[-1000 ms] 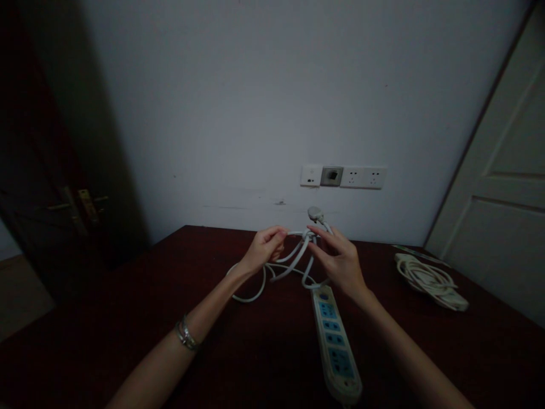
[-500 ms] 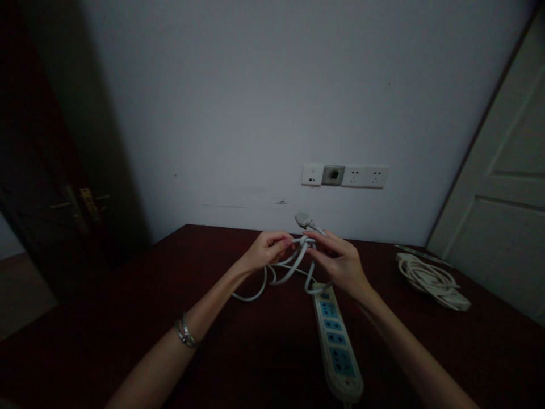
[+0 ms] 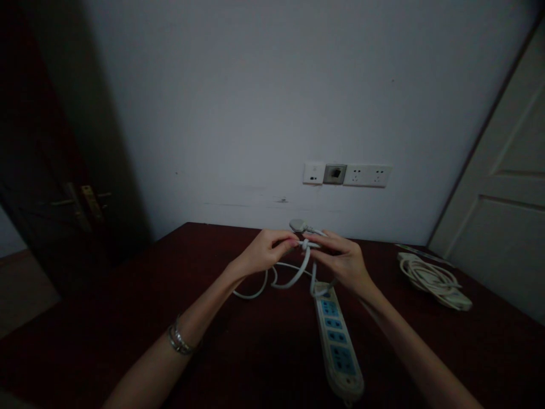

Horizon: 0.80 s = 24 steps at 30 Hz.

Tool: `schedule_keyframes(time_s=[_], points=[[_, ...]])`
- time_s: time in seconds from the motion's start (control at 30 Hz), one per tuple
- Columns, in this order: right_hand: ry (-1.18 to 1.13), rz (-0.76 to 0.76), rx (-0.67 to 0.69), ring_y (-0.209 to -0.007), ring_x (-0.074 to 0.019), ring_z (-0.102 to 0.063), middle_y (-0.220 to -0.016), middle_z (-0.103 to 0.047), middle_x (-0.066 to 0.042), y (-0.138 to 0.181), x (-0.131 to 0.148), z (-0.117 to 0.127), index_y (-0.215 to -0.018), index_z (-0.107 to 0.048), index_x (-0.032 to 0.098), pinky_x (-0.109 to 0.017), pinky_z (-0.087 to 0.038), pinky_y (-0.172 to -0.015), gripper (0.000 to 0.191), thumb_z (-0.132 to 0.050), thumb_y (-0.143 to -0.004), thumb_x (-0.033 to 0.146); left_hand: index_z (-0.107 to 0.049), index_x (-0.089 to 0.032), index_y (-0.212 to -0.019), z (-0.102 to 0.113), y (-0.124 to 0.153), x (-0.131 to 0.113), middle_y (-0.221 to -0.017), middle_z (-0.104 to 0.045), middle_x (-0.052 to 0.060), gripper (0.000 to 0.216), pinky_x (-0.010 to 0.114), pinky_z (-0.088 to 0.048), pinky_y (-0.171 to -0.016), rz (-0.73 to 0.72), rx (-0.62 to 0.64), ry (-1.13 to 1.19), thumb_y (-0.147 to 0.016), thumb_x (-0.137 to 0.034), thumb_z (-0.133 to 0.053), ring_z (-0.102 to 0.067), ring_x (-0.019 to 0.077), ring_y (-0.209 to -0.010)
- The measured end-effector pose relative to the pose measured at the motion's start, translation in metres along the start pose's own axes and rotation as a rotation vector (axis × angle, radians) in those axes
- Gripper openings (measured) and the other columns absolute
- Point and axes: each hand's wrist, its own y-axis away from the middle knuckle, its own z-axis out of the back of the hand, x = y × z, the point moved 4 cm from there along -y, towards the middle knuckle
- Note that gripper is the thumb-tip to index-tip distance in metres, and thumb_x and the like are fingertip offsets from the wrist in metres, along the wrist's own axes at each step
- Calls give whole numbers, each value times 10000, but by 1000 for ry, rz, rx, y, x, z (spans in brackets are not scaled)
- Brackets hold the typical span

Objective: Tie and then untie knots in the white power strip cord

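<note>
A knot (image 3: 305, 244) in a white power cord (image 3: 293, 279) is held up between my two hands, above the table. My left hand (image 3: 270, 249) pinches the cord just left of the knot with thumb and fingertips. On the other side, my right hand (image 3: 340, 258) has its thumb below and fingers above the cord, closed on it. The cord's plug (image 3: 297, 225) sticks up behind the knot, near my right fingertips. Loops of cord hang down to the dark red table. A power strip (image 3: 339, 343) with blue sockets lies below my right hand.
To the right lies another power strip with its pale cord coiled (image 3: 434, 281) on top. A thin flat strip (image 3: 426, 255) is behind it. Wall sockets (image 3: 367, 175) and a switch panel are on the wall behind the table (image 3: 204, 352). A door with a handle (image 3: 91, 201) stands at left.
The knot looks smaller and tighter between my hands. The plug has tipped left and slightly lower. The hanging cord loop has shifted a little; both hands keep hold.
</note>
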Motion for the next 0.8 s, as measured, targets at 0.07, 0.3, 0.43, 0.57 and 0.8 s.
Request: schedule_keyframes(time_s=[0.07, 0.3, 0.43, 0.57, 0.8], points=[[-16, -29, -29, -771, -183, -607, -842, -685, -33, 0, 0, 0, -949, -712, 278, -329, -501, -676, 247, -682, -704, 286, -634, -150, -800, -1, 0, -3, -693, -572, 22, 245, 235, -364, -596, 5, -18, -8, -860, -283, -438, -464, 108, -622], [67, -31, -104, -718, -169, -566, -786, -630, -38, -2, 0, 7, -969, -711, 252, -302, -470, -613, 276, -683, -704, 321, -622, -148, -872, 1, -1, 3, -617, -509, -2, 254, 223, -367, -551, 83, -22, 168, -856, -334, -450, -455, 101, -563], [139, 12, -128, -662, -144, -515, -768, -586, -29, -3, -2, 12, -995, -702, 250, -282, -434, -588, 282, -673, -722, 316, -635, -132, -849, 5, -3, 27, -648, -551, 25, 275, 254, -412, -636, 97, 71, 279, -850, -349, -466, -525, 118, -643], [190, 26, -123, -649, -139, -481, -705, -534, -11, -2, -3, 10, -999, -700, 255, -268, -410, -578, 282, -665, -727, 320, -630, -120, -854, 5, -3, 50, -528, -459, -20, 286, 232, -369, -534, 157, 109, 409, -829, -372, -497, -466, 97, -526], [112, 18, -77, -624, -131, -458, -674, -487, -1, 0, 2, 4, -990, -705, 245, -259, -395, -556, 276, -659, -729, 319, -626, -131, -777, 9, 0, 43, -518, -451, -28, 266, 201, -284, -453, 176, 118, 343, -808, -373, -521, -382, 70, -461]])
